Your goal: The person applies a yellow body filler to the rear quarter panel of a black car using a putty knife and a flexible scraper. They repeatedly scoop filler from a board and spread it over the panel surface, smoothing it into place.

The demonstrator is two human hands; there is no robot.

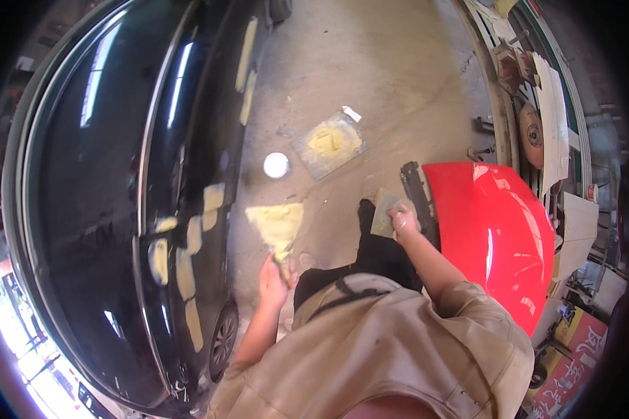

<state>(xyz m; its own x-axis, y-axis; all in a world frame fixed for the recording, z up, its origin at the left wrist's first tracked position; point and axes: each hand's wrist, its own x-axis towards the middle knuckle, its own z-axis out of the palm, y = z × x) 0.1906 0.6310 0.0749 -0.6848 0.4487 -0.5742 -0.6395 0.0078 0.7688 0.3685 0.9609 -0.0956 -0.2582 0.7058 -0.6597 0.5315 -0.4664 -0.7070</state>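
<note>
My left hand is wrapped round the handle of a broad putty knife, whose wide blade is coated in pale yellow filler. My right hand grips a flat grey-green rectangular sheet, maybe a spreader; its exact kind is hard to make out. To the left stands a black car, with several yellowish filler patches on its lower side. On the floor ahead lies a mixing board bearing a mound of yellow filler.
A round white lid or tin sits beside the board, and a small white tube or packet lies at its far corner. Close on my right is a red car panel next to a dark strip. Shelving with parts lines the right wall.
</note>
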